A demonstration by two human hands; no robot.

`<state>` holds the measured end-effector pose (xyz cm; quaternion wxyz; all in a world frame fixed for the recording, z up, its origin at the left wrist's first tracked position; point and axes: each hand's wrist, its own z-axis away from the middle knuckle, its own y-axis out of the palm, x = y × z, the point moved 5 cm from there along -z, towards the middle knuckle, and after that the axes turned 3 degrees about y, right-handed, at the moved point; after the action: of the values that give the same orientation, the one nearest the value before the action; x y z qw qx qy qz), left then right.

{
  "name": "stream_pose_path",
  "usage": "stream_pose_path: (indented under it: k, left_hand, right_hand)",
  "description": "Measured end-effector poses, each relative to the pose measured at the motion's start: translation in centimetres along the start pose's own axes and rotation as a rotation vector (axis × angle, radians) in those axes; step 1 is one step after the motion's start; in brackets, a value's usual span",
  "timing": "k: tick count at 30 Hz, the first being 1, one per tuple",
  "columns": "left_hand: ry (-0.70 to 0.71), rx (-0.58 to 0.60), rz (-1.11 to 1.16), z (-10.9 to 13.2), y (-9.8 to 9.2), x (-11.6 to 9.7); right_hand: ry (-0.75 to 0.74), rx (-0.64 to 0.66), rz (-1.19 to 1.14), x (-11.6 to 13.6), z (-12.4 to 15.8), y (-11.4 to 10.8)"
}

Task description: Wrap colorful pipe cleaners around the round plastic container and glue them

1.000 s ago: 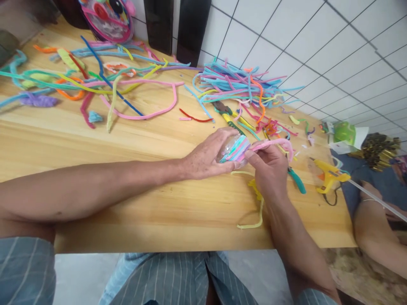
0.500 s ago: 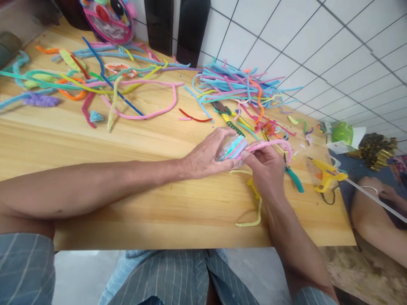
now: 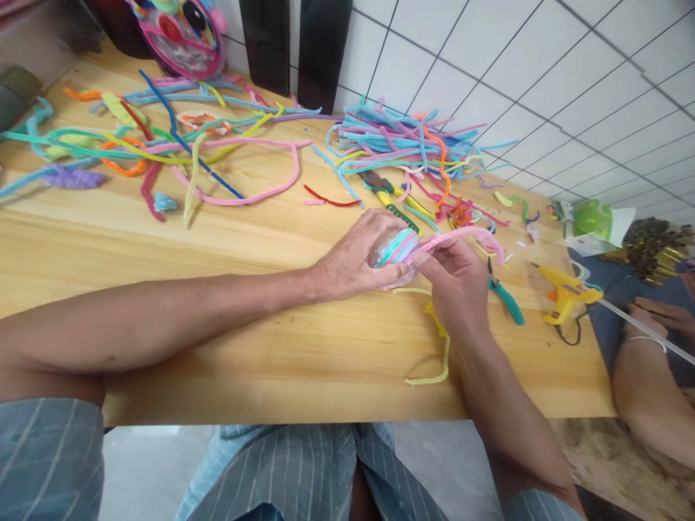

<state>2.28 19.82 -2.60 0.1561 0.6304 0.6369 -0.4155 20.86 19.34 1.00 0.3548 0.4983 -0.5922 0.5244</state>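
Observation:
My left hand (image 3: pixel 355 257) is closed round a small rounded clear-plastic piece (image 3: pixel 395 248) wrapped in bands of blue, green, pink and lilac pipe cleaner. A pink pipe cleaner (image 3: pixel 472 233) runs from its right side and curves off to the right. My right hand (image 3: pixel 455 278) pinches that pink pipe cleaner between thumb and fingers, close against the wrapped piece. Just beyond my hands lie pliers with green and yellow handles (image 3: pixel 399 206). Below my right hand, a pale yellow pipe cleaner (image 3: pixel 446 362) lies bent on the table, with a brighter yellow twisted part.
A large bundle of pipe cleaners (image 3: pixel 391 141) lies against the tiled wall. Loose coloured pipe cleaners (image 3: pixel 239 201) spread over the left. On the right are teal-handled pliers (image 3: pixel 507 302) and a yellow glue gun (image 3: pixel 567 293). Another person's arm (image 3: pixel 649 383) is at the right edge.
The wrapped piece has turned slightly in my left hand, and its coloured bands show at a different angle. My right hand still pinches the pink pipe cleaner. The view has shifted a little.

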Motion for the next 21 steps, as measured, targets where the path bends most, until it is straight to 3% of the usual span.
stream_pose_path:
  k: [4,10,21]
  left_hand:
    - [-0.051,-0.043,0.036,0.2,-0.3,0.3]
    - [-0.069,-0.086,0.063,0.6,-0.4,1.0]
    - [-0.065,-0.075,0.088,0.8,-0.4,1.1]
  right_hand:
    - [-0.127,-0.044,0.137,0.0,1.1,-0.4]
    - [-0.380,0.040,0.434,-0.2,3.1,1.2]
    - [-0.445,0.055,0.445,-0.9,3.0,1.5]
